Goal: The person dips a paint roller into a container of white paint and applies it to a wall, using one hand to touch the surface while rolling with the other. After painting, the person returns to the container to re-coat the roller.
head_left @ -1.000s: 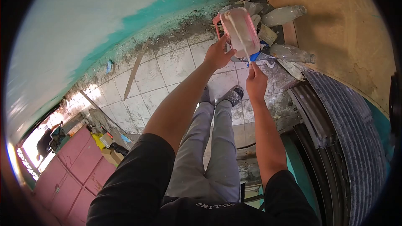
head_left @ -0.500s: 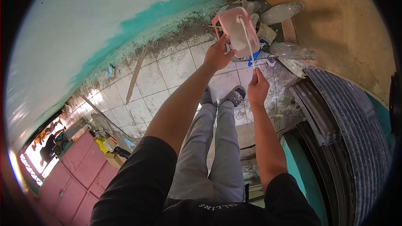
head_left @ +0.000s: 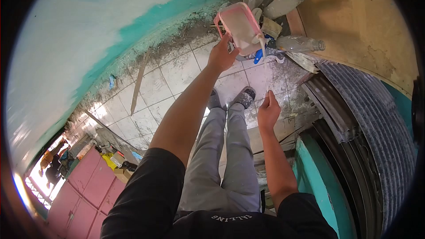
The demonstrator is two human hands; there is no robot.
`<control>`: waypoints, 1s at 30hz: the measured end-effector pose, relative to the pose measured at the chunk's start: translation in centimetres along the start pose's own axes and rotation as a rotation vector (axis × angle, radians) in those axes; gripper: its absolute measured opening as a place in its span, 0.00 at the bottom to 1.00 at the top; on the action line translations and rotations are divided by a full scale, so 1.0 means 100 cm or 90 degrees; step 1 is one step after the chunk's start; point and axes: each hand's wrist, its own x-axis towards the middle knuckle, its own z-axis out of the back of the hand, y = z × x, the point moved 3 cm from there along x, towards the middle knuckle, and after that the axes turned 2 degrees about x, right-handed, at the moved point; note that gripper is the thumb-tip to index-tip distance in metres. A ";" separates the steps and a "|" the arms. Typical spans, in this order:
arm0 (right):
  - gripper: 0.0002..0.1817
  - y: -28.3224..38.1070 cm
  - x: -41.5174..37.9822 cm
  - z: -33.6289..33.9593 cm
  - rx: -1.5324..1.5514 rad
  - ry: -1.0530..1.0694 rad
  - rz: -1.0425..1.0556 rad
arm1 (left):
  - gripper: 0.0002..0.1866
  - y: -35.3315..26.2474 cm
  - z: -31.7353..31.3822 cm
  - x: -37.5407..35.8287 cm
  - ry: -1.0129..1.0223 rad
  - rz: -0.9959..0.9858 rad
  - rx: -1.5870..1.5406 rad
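Note:
My left hand (head_left: 220, 56) holds a pink plastic container (head_left: 241, 26) by its lower edge and tilts it over the tiled floor. White paint coats its inside and drips at its lower rim. My right hand (head_left: 268, 110) is lower, below the container, with its fingers pinched on the bottom end of a thin white-coated stick (head_left: 265, 71). The stick reaches up to the container's rim. My grey trousers and paint-spattered shoes (head_left: 246, 97) are below the hands.
Two empty plastic bottles (head_left: 283, 2) (head_left: 299, 43) and scraps lie by the teal wall. A wooden board (head_left: 354, 17) and corrugated sheet (head_left: 367, 119) are on the right. A wood strip (head_left: 138, 82) lies on the tiles. Pink panels (head_left: 84, 186) and a distant person (head_left: 52, 169) are at lower left.
My right hand has pulled the stick down and out of the container, so only its tip is at the rim. The left hand has lifted the container slightly up and left.

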 end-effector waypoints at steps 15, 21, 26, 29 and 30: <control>0.11 0.006 -0.003 0.016 0.002 0.025 -0.008 | 0.34 -0.006 0.004 -0.003 -0.011 0.021 0.044; 0.08 0.019 0.012 -0.001 0.013 0.001 -0.055 | 0.40 -0.010 0.010 0.001 0.077 0.064 0.037; 0.08 0.021 0.028 -0.028 0.060 0.033 -0.048 | 0.39 -0.007 0.006 0.000 0.076 0.072 0.043; 0.07 0.016 0.031 -0.030 0.091 0.047 -0.046 | 0.38 -0.011 0.012 0.001 0.076 0.067 0.049; 0.07 0.014 0.027 -0.026 0.071 0.063 -0.054 | 0.37 -0.010 0.012 0.001 0.083 0.071 0.058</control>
